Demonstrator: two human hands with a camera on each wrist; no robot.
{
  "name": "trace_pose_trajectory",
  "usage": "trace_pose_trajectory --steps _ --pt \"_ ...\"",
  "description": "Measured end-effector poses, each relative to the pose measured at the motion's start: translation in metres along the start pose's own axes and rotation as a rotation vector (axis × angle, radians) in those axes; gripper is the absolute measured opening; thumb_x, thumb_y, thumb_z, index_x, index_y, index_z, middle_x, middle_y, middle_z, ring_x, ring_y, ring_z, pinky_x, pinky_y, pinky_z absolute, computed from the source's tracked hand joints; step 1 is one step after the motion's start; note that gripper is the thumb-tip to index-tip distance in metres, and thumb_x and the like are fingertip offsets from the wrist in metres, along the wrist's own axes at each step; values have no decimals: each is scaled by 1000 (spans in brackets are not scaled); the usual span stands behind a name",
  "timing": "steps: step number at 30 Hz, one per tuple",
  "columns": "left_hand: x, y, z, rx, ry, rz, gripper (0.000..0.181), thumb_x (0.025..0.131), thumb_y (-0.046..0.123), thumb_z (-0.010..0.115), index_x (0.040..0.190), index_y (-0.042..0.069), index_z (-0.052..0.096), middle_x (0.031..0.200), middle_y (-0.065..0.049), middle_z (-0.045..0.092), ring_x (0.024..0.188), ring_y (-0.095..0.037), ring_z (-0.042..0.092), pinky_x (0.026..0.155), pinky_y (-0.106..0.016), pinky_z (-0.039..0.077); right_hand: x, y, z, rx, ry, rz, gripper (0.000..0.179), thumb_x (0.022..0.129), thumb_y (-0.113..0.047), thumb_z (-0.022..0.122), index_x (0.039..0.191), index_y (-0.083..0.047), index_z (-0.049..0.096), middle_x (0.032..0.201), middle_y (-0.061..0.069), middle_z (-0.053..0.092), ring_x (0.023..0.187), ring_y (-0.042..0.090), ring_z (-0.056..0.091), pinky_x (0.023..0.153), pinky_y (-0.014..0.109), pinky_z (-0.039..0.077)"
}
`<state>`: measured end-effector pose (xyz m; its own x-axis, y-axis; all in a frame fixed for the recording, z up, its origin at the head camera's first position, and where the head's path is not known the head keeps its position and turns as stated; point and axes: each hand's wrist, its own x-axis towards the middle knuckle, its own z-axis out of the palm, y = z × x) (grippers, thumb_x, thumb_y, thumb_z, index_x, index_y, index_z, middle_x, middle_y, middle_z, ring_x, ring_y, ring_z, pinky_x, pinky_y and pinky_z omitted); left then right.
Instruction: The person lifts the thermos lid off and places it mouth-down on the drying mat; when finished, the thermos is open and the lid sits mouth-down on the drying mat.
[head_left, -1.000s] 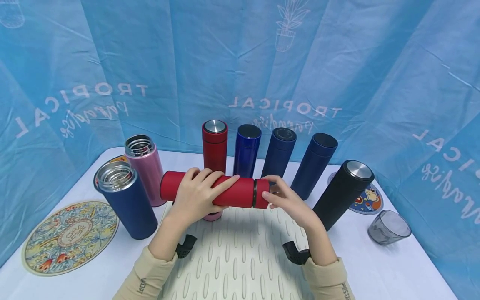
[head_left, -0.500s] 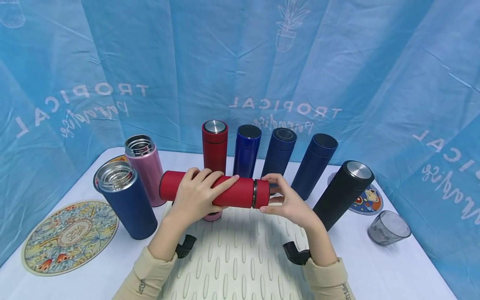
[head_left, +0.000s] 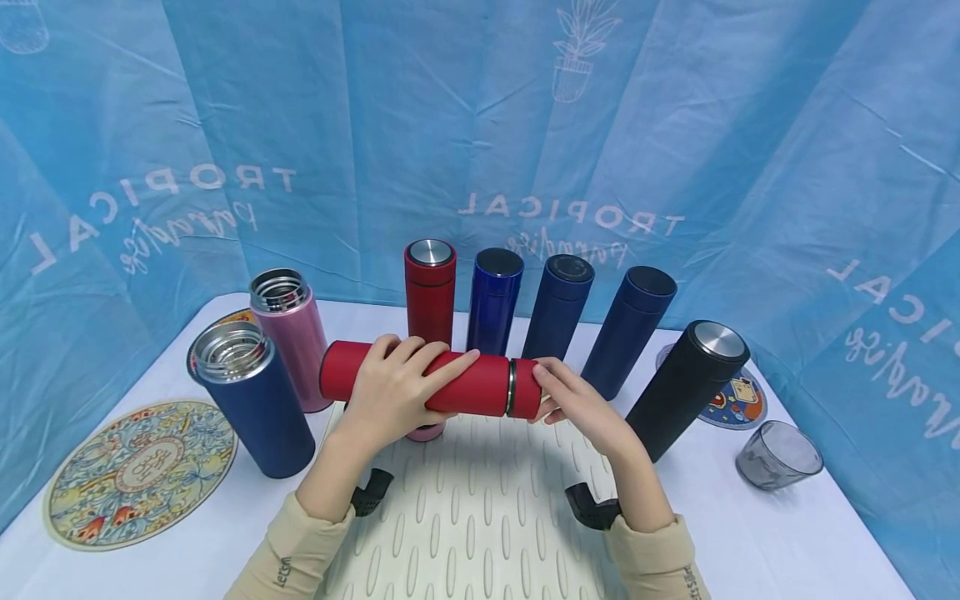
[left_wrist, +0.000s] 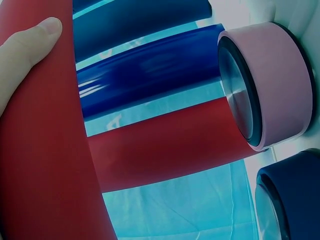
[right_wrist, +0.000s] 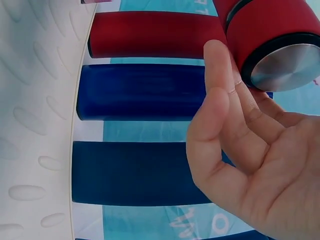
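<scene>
My left hand grips the body of a red thermos bottle from above, holding it sideways over the ribbed mat. At its right end is the red cap, with a thin bright ring where it meets the body. My right hand has its fingertips around the end of this cap. The cap's silver end faces the right wrist view, where two fingers stand beside it. In the left wrist view the left thumb lies along the red body. A pink cap stands below, mostly hidden in the head view.
A red bottle, glossy blue bottle and two navy ones stand behind. A black bottle and clear glass are right. Uncapped pink and navy bottles stand left, by a round patterned mat.
The right hand's fingers have turned around the cap, from spread above and below it to closer over its end. The cap sits slightly further right; the left hand has stayed put.
</scene>
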<state>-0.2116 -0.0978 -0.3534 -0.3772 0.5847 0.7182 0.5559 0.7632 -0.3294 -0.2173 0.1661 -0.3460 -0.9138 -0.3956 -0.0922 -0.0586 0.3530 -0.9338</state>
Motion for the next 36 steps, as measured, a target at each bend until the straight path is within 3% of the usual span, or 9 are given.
trace_pose_trajectory --steps 9,16,21,25,28,32,36 --pt "0 0 -2 2 -11 -1 85 53 50 83 129 27 53 102 -7 64 90 -27 58 76 -45 48 -3 0 -3 47 -60 -76 51 90 -31 50 134 -12 33 128 18 42 107 32 50 80 39 51" --pt "0 -1 -1 0 -5 -3 87 51 50 84 129 26 53 101 -7 64 89 -27 59 75 -45 48 -6 0 -2 44 -77 -196 62 82 -20 65 133 -12 30 133 19 35 110 37 47 82 42 51" --pt "0 -1 -2 8 -14 -6 87 52 51 84 129 26 53 102 -7 64 90 -27 58 75 -45 48 -5 -1 -1 45 -74 -221 69 80 -14 68 136 -15 28 137 16 31 112 36 46 83 40 51" --pt "1 -1 -3 0 -18 -7 87 52 50 84 130 27 53 102 -7 64 90 -27 58 76 -45 48 -4 0 -2 55 -80 -199 73 82 -20 67 140 -20 24 138 14 29 114 36 46 85 43 50" --pt "1 -1 -4 -5 -18 -3 88 51 50 84 130 27 52 103 -7 63 91 -27 58 76 -45 47 -3 2 -3 85 -92 -140 64 90 -36 54 142 -23 20 137 15 31 113 36 47 84 47 50" --pt "1 0 -3 -3 -3 5 85 53 50 83 129 27 53 102 -7 63 90 -27 58 76 -45 48 -1 2 -2 83 -78 -19 60 94 -55 31 140 -15 27 122 18 49 97 30 60 78 43 53" --pt "2 1 -3 0 5 11 82 55 49 82 129 27 53 102 -7 64 90 -26 58 76 -45 48 0 1 1 53 -71 39 62 95 -55 27 133 -6 35 101 15 62 78 25 66 72 36 53"
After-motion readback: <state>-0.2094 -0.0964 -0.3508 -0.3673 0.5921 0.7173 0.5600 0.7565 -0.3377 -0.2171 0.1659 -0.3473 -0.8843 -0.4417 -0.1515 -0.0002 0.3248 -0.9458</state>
